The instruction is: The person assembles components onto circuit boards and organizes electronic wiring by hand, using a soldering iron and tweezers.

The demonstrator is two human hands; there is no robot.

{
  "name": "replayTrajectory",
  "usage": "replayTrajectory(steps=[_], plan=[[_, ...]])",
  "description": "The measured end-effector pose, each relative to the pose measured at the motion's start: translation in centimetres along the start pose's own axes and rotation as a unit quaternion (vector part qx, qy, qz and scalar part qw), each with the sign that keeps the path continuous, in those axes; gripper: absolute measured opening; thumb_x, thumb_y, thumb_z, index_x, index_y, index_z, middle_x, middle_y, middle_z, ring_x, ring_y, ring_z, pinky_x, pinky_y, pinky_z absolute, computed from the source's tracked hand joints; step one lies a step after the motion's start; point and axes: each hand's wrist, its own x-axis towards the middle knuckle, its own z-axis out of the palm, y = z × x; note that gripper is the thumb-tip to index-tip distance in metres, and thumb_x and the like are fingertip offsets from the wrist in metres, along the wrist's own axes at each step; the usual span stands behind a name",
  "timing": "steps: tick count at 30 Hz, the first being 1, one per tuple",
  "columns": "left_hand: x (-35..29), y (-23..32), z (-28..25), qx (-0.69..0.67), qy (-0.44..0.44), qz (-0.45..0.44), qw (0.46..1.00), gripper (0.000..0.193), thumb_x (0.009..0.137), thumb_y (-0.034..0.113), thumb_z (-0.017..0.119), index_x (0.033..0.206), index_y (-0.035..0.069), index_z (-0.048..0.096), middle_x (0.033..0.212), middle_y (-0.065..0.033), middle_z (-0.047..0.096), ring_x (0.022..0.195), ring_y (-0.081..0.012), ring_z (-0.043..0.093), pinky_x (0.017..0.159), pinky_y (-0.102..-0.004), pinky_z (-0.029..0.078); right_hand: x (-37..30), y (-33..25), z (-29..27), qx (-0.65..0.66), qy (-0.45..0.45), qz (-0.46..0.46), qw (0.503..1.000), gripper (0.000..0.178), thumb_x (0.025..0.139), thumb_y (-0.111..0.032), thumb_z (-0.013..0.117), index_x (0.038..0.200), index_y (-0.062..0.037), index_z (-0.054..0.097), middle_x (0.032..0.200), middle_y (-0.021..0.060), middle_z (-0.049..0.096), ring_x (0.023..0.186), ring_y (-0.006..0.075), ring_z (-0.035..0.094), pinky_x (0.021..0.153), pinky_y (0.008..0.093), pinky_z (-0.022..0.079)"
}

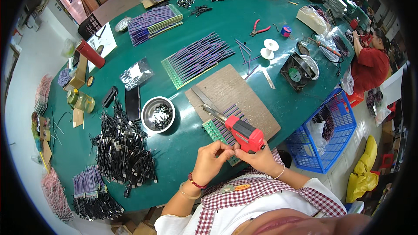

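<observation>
My right hand [264, 160] is closed round a red and black hand tool [246, 134] with a long metal front end; I cannot make out its exact kind. Beside it my left hand [210, 161] is pinched, the fingertips of both hands meeting. Whatever the left fingers hold is too small to name. Just beyond them a green circuit board strip [216, 133] with dark purple wires lies partly on a brown board [250, 93], and the tool and my hands cover part of it. A flat metal strip [201, 97] rests on the brown board.
Left of the brown board stands a metal bowl [145, 124] of small parts, near a heap of black cables [124, 143]. Farther off lie wired boards [198, 58], red pliers [260, 28], a white spool [269, 48] and a small fan [296, 72]. A blue crate [324, 159] stands at right. Other people sit nearby.
</observation>
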Motion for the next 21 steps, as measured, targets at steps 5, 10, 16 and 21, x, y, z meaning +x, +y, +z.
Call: replayTrajectory(steps=[5, 10, 16, 21], plan=[[-0.2, 0.5, 0.1, 0.213, 0.029, 0.191, 0.958, 0.012, 0.074, 0.007, 0.069, 0.079, 0.0, 0.061, 0.073, -0.0105, 0.062, 0.062, -0.0206, 0.06, 0.055, -0.0286, 0.046, 0.2, -1.5, 0.2, 0.035, -0.022, 0.009, 0.999, 0.02, 0.077, -0.009, 0.068, 0.093, -0.0039, 0.059, 0.081, 0.0003, 0.061, 0.076, 0.0072, 0.058, 0.07, 0.0242, 0.047], [-0.3, 0.3, 0.0, 0.207, 0.008, 0.216, 0.954, 0.011, 0.075, 0.008, 0.068, 0.079, 0.0, 0.061, 0.075, -0.0107, 0.062, 0.067, -0.0225, 0.061, 0.057, -0.0294, 0.047, 0.0, -1.4, 0.2, 0.022, -0.002, 0.053, 0.998, 0.02, 0.076, -0.007, 0.068, 0.093, -0.003, 0.058, 0.081, 0.0014, 0.061, 0.075, 0.0074, 0.057, 0.069, 0.0235, 0.047], [-1.5, -0.1, 0.3, 0.158, 0.01, 0.117, 0.98, 0.008, 0.078, 0.006, 0.062, 0.079, -0.002, 0.06, 0.071, -0.0123, 0.063, 0.057, -0.0188, 0.06, 0.053, -0.0285, 0.047, -0.9, 1.3, 0.4, -0.053, 0.02, 0.012, 0.998, 0.032, 0.074, -0.008, 0.069, 0.102, -0.0021, 0.055, 0.084, 0.0027, 0.06, 0.075, 0.009, 0.057, 0.069, 0.0247, 0.047], [-0.4, -0.6, -0.4, 0.168, -0.047, 0.043, 0.984, 0.01, 0.078, 0.006, 0.055, 0.074, -0.004, 0.058, 0.065, -0.0104, 0.062, 0.053, -0.0114, 0.058, 0.05, -0.0252, 0.047, -1.0, 4.2, 0.5, -0.154, 0.109, -0.085, 0.978, 0.045, 0.069, -0.012, 0.075, 0.106, 0.0011, 0.054, 0.085, 0.0048, 0.059, 0.078, 0.0094, 0.055, 0.07, 0.0259, 0.045]])
